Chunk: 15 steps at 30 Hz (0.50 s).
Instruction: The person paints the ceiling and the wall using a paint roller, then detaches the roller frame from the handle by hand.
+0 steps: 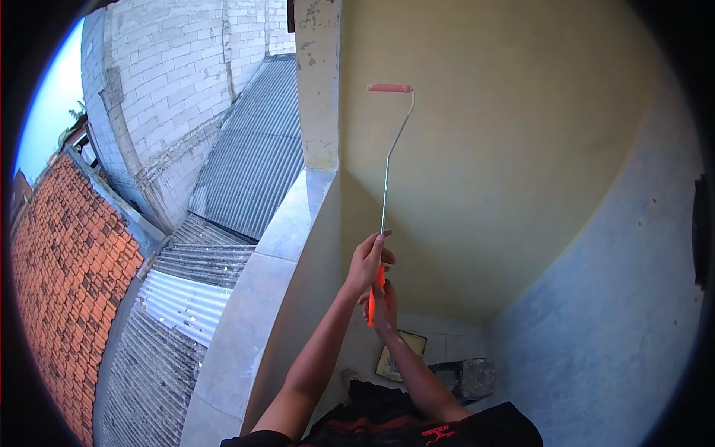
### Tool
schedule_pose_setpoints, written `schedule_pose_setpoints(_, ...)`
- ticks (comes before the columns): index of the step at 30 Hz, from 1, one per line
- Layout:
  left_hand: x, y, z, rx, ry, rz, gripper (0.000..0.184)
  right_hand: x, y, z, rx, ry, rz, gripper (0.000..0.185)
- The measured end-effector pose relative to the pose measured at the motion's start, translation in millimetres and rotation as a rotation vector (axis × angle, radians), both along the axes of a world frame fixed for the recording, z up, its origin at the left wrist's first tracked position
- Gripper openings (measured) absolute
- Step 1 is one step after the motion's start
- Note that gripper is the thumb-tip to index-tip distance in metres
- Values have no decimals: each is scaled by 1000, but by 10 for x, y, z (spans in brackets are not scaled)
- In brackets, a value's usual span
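Note:
A paint roller with a narrow pinkish sleeve (390,88) is up against or just in front of the yellowish wall (491,149). Its long thin metal rod (386,179) runs down to an orange handle (372,309). My left hand (366,261) is closed round the top of the handle and the foot of the rod. Lower down, my right hand (383,304) wraps the orange handle. Whether the sleeve touches the wall cannot be made out.
A tiled ledge (279,231) runs along the left, with corrugated roofs (249,149) and orange roof tiles (71,246) beyond. A paint-marked tray (402,356) and a dark, stained object (474,378) lie on the floor below. A bluish-grey wall (596,328) stands at the right.

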<state>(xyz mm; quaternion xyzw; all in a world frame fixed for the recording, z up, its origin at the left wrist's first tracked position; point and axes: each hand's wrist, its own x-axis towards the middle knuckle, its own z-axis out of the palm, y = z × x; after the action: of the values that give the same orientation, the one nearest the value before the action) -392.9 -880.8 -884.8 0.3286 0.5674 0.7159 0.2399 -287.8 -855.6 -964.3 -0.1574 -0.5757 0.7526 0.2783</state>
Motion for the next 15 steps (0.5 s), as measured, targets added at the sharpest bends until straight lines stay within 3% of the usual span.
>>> schedule_pose_setpoints(4,-292,182,-75,64,-36,48,43,-424,181,-219,-177,-2,122,57)
schedule_pose_setpoints(11,-844,445,-20,133,-57,74,41,-1004,451,-179,-154,51,205,65)
schedule_pose_setpoints(15,-1162,526,101,-18,-11,56,46,-1173,589,-131,-196,2,234,67)
